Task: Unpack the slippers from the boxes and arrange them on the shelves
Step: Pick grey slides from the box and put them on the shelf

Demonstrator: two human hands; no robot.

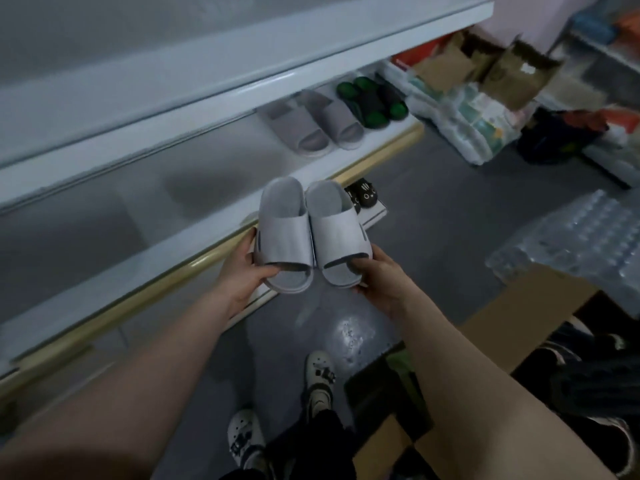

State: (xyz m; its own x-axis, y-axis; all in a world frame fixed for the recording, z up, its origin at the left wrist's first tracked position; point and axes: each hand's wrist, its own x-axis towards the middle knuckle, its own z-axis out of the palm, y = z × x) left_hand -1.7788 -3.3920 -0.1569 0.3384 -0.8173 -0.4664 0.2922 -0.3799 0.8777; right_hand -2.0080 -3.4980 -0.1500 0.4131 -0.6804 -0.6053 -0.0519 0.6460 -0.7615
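Note:
I hold a pair of pale grey slippers side by side in the air, just in front of the shelf edge. My left hand [242, 271] grips the toe end of the left slipper [282, 237]. My right hand [375, 275] grips the toe end of the right slipper [334, 233]. On the white shelf [207, 188] further right stand a darker grey pair [311, 123] and a black and green pair [372, 100]. A black slipper with a cartoon face [365, 195] peeks out on the lower shelf behind the held pair.
An open cardboard box [519, 306] with dark slippers inside stands at my right. Bubble wrap [581, 237] lies beyond it. Packaged goods [460, 123] and more cartons [485, 64] crowd the far right floor. My feet in white clogs [320, 379] stand on the grey floor.

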